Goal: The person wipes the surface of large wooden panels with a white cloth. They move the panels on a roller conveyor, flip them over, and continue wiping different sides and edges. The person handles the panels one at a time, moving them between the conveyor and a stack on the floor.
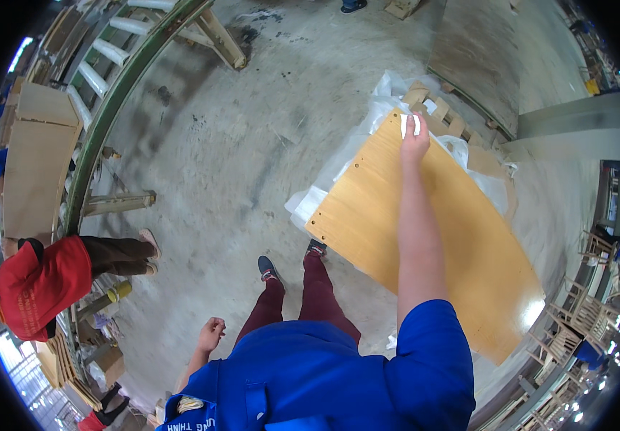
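Note:
A light-brown wooden panel [367, 208] with a glossy face and several small dark holes along its left end lies in front of me to the right. Stretched out over its far edge, my right hand [415, 138] is closed on a small white cloth or folded paper [409, 125], pressed at the panel's far corner. My left hand [212, 333] hangs low by my left side, away from the panel. Its fingers are loosely curled, and nothing shows in them.
Under the panel lie clear plastic wrap [389, 86] and cardboard pieces [461, 122]. A green-framed roller conveyor [129, 85] curves along the left. Beside it stands a person in a red shirt [51, 287]. Wooden chairs [576, 316] line the right side. A grey pillar [576, 126] stands at far right.

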The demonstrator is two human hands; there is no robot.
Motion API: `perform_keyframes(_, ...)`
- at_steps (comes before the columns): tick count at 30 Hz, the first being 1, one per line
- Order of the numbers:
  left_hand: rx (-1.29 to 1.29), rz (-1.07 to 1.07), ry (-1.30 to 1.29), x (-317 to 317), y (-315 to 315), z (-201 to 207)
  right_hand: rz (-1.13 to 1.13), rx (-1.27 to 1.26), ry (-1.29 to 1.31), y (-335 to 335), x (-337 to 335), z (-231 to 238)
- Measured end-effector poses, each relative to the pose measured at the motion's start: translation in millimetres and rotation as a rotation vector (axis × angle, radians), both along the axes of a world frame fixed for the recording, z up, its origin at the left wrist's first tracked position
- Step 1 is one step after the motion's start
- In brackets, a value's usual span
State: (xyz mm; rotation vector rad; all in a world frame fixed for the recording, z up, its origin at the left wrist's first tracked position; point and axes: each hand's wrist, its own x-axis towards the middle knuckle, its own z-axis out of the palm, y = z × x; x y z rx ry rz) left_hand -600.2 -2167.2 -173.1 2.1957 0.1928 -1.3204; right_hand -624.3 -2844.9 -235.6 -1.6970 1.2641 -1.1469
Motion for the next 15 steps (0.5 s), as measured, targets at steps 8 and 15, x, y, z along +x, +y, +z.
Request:
perform_keyframes(8, 0.021, 0.063, -0.06, 6, -15, -6, 0.041, 0.015, 0.226, -8, 4, -4)
perform_keyframes(15, 0.04, 0.04, -0.033, 2, -23, -9, -0.019, 0.029, 0.399, -11, 7, -4)
